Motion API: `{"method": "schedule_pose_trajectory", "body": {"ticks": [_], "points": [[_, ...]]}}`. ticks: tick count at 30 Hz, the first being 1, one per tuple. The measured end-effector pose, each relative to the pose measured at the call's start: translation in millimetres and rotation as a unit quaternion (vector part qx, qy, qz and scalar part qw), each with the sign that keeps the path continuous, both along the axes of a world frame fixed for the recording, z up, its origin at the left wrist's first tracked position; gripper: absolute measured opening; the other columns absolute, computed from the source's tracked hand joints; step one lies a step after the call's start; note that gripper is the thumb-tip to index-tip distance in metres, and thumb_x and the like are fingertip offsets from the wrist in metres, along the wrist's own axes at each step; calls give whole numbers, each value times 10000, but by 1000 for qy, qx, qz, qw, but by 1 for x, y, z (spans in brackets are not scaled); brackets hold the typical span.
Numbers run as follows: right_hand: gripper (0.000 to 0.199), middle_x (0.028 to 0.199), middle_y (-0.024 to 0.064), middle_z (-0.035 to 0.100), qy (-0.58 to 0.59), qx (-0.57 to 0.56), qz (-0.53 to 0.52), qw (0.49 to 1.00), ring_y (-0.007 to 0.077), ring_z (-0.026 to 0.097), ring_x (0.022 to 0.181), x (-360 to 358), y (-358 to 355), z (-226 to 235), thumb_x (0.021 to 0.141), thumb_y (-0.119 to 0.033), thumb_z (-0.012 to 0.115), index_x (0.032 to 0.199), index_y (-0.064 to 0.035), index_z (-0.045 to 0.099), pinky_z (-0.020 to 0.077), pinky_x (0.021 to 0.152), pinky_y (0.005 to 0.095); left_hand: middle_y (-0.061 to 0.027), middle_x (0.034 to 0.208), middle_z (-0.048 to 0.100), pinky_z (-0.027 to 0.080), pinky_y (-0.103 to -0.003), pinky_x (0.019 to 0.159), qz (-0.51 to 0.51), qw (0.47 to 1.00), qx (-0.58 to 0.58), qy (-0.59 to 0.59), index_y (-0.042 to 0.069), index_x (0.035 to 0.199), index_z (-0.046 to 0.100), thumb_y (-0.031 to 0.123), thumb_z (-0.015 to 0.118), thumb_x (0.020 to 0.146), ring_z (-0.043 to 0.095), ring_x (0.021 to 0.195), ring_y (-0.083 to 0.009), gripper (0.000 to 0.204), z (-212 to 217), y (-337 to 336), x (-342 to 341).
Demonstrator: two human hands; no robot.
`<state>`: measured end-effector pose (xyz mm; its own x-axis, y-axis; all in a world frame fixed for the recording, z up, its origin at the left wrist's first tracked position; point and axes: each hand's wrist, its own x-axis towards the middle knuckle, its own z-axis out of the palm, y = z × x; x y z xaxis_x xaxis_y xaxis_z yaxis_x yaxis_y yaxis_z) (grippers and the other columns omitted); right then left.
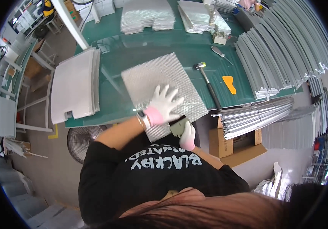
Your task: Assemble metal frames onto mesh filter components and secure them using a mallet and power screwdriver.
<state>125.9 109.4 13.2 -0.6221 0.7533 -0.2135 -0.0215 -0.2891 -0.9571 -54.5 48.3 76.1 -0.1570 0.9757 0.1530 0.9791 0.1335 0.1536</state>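
A silvery sheet with a fine ridged, mesh-like surface [156, 72] lies at an angle on the green table, its near corner reaching past the front edge. Spread flat on it, fingers apart, is my left hand [166, 105] in a white glove with a pink cuff. My right hand [188, 137], gloved the same way, grips a flat grey-green block [178, 128] with a dark edge. The block is at the sheet's near edge, close to my body; whether it touches the sheet I cannot tell.
Right of the sheet lie a hammer [209, 87], a yellow-orange scraper [229, 84] and a screwdriver [221, 54]. White panels [76, 84] are stacked at the left, more sheets [147, 15] at the back. Grey slats [282, 49] fill the right. Below stand a cardboard box [222, 143] and a fan [82, 143].
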Motion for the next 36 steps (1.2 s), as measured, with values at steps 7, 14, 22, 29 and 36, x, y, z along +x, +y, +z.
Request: {"method": "schedule_pose_trajectory", "body": {"ticks": [7, 14, 22, 29, 36], "points": [[226, 910, 6, 637, -21, -14, 91, 996, 89, 568, 823, 9, 38, -18, 1002, -206, 512, 992, -16, 634, 478, 728, 268, -194, 1451, 392, 161, -633, 1108, 51, 998, 1, -24, 144, 1411, 445, 394, 548, 889, 299, 1353, -459, 588, 0, -7, 42], [156, 918, -1, 631, 42, -129, -3, 991, 75, 594, 809, 5, 23, -21, 972, -166, 577, 1036, -33, 627, 501, 710, 242, -181, 1446, 404, 169, -621, 1108, 37, 999, -9, -24, 126, 1391, 469, 350, 535, 900, 302, 1354, -449, 545, 5, -12, 49], [577, 1067, 174, 678, -188, 257, 486, 814, 270, 635, 1057, 3, 88, -1, 807, -424, 690, 1202, -15, 589, 515, 876, 378, -126, 1390, 479, 222, -590, 1108, -80, 997, 11, -9, 140, 1327, 532, 269, 542, 907, 344, 1348, -378, 439, 1, 1, -30], [206, 1125, 116, 644, -574, 514, 265, 579, 297, 660, 1001, 59, 204, -44, 886, -129, 560, 1066, -127, 660, 540, 837, 408, -139, 1266, 578, 361, -456, 1075, -99, 972, 112, -179, 84, 1278, 563, 108, 543, 874, 507, 1216, -345, 406, 21, -21, 12], [220, 1007, 128, 697, -229, 600, 518, 566, 289, 681, 936, -2, 26, 114, 907, -177, 551, 1074, -105, 674, 541, 788, 384, -151, 1497, 368, 307, -343, 1123, -3, 783, 111, -612, -11, 1487, 264, 85, 482, 940, 371, 1375, -237, 597, -187, -38, 94]]}}
